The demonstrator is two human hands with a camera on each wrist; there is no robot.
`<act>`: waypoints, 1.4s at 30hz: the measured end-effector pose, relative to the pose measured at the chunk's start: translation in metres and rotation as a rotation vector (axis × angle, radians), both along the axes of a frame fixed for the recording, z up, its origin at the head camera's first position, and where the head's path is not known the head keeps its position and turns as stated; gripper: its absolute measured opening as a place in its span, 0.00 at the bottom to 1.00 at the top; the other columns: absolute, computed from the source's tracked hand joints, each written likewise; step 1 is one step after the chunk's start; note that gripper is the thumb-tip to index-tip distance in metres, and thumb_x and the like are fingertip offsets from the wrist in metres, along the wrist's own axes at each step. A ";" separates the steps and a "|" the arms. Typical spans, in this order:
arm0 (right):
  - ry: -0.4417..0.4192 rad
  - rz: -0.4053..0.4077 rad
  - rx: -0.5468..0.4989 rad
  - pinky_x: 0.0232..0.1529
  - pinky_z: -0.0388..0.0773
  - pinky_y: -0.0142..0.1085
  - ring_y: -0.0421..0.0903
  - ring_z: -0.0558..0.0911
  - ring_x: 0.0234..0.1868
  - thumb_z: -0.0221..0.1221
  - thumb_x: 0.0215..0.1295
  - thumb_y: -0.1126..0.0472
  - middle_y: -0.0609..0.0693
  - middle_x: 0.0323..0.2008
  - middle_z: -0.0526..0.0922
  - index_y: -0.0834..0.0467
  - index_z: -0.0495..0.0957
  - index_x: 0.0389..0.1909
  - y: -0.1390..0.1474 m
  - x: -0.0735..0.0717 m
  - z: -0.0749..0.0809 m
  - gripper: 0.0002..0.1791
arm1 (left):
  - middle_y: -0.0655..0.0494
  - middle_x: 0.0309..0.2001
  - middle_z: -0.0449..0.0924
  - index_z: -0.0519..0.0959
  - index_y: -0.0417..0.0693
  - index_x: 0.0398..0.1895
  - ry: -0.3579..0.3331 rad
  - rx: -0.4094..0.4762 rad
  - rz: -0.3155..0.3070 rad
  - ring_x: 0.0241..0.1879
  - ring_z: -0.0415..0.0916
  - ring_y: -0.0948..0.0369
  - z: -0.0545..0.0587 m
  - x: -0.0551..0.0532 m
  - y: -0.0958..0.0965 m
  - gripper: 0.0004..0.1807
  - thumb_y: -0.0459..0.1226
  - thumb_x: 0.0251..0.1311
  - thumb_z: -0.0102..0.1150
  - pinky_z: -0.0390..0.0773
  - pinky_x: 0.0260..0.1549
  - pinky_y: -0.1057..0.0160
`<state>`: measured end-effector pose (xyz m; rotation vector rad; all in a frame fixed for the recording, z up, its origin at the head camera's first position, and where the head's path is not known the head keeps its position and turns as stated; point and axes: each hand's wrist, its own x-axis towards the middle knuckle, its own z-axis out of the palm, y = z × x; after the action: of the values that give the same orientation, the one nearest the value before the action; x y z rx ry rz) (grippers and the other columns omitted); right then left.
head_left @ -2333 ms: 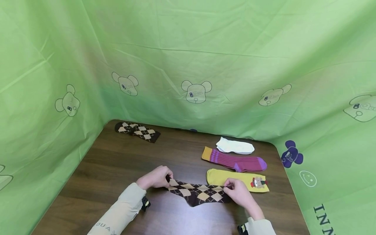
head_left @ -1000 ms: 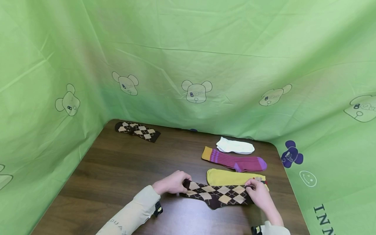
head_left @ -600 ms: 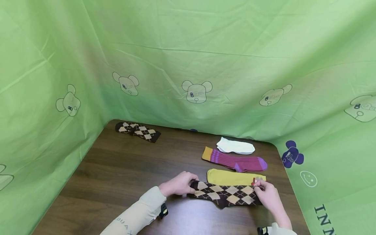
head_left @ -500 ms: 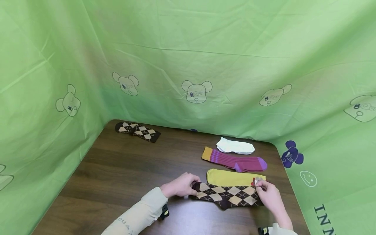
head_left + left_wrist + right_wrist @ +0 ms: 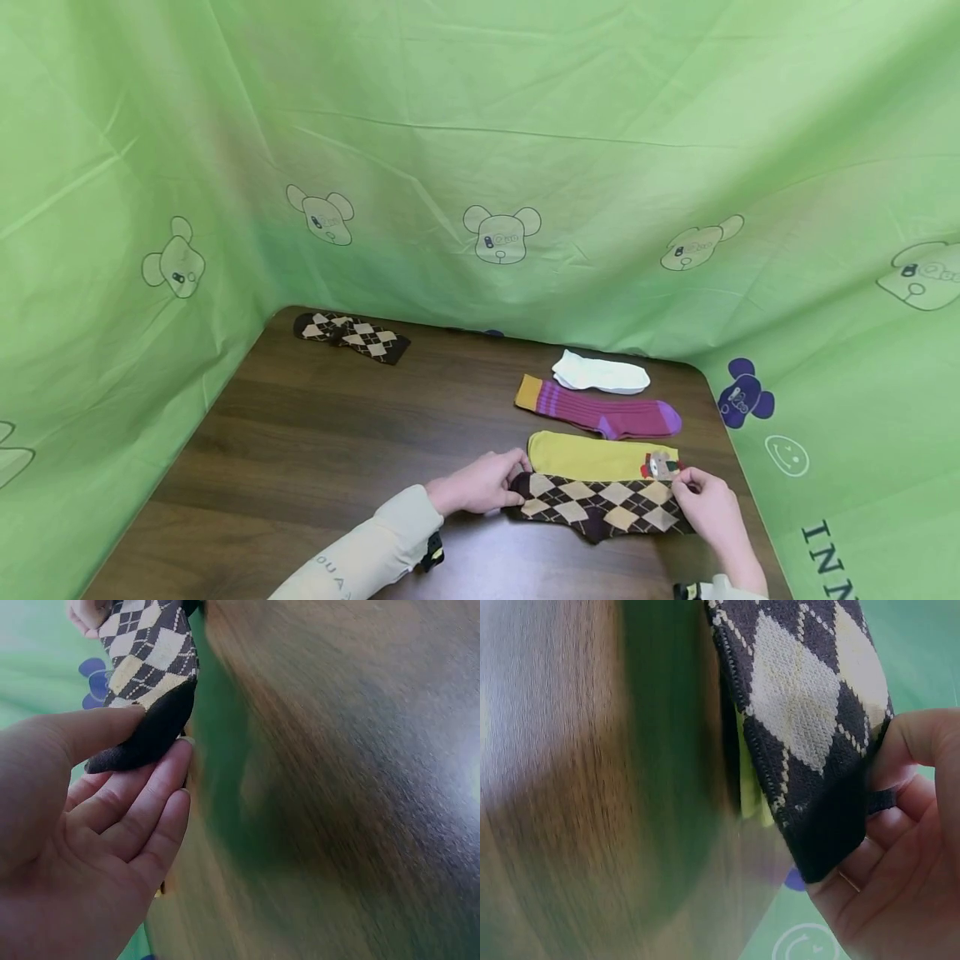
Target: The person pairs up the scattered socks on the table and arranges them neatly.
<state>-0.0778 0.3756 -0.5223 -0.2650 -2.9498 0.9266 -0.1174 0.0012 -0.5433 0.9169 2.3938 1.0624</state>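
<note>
A brown argyle sock point(image 5: 600, 505) with tan diamonds stretches between both hands, just in front of the yellow sock point(image 5: 585, 455). My left hand point(image 5: 486, 483) pinches its dark toe end; in the left wrist view the thumb lies over the black toe point(image 5: 154, 735) and the fingers are beneath. On the other end, my right hand point(image 5: 708, 502) pinches the dark cuff point(image 5: 829, 825) between thumb and fingers, as the right wrist view shows. The sock's upper edge runs along the yellow sock's lower edge and near its animal picture point(image 5: 662, 465).
Behind the yellow sock lie a purple sock point(image 5: 600, 412) with an orange cuff and white socks point(image 5: 600, 373). Another brown argyle sock point(image 5: 367, 337), bunched in its middle, lies at the far left corner. Green printed cloth point(image 5: 420, 167) surrounds the wooden table point(image 5: 300, 442).
Both hands have carried the argyle sock to the right and slightly toward me, from left of the yellow sock to in front of it. The animal picture shows more fully now than half a second ago.
</note>
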 end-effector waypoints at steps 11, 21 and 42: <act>-0.119 -0.007 0.034 0.32 0.70 0.41 0.47 0.74 0.28 0.58 0.63 0.60 0.49 0.26 0.80 0.57 0.80 0.27 0.012 0.003 -0.003 0.07 | 0.64 0.34 0.80 0.71 0.47 0.51 0.032 0.026 -0.031 0.30 0.75 0.73 -0.001 0.006 0.014 0.20 0.32 0.61 0.69 0.75 0.35 0.76; -0.187 -0.002 0.026 0.36 0.72 0.44 0.47 0.75 0.30 0.62 0.63 0.58 0.49 0.28 0.81 0.61 0.81 0.34 0.017 0.003 -0.015 0.08 | 0.70 0.28 0.74 0.72 0.49 0.50 0.073 -0.077 -0.035 0.26 0.70 0.72 -0.003 0.013 0.022 0.17 0.35 0.63 0.68 0.71 0.32 0.74; -0.196 -0.016 0.018 0.41 0.73 0.53 0.62 0.81 0.37 0.68 0.52 0.63 0.62 0.34 0.83 0.74 0.74 0.46 0.024 0.003 -0.033 0.24 | 0.66 0.42 0.83 0.87 0.55 0.42 0.313 -0.204 -0.045 0.47 0.77 0.68 -0.009 0.006 0.027 0.16 0.28 0.52 0.70 0.72 0.50 0.73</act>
<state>-0.0744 0.3998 -0.5550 -0.4007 -3.1250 0.9220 -0.1116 0.0279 -0.5526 1.1260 2.6560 0.6826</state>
